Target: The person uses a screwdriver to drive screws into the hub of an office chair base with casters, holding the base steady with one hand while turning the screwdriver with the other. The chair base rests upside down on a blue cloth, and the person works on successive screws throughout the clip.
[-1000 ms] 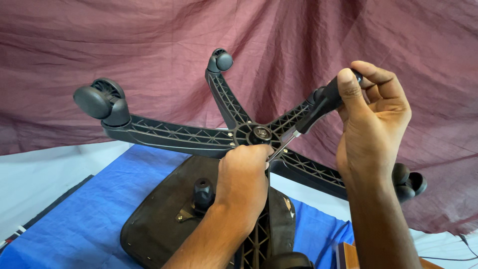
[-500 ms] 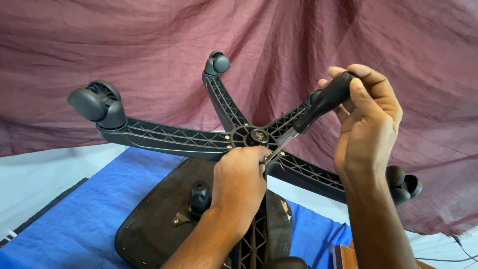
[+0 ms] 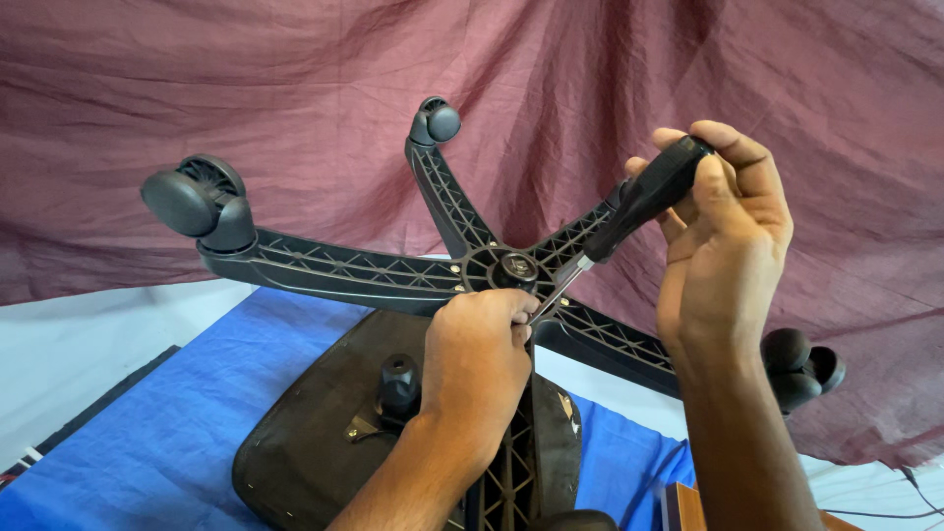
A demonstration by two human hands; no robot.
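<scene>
- screwdriver sits up at the hub of the upturned chair base, black handle high, thin shaft slanting down-left
- right hand is closed tight round the handle, thumb over the end
- left hand is curled shut right where the shaft ends, so the tip is hidden; can't tell if it pinches the shaft or something small
- castors on the spokes; the near spoke runs out of frame at the bottom
- dark seat underside lies below on a blue cloth, maroon drape behind
</scene>
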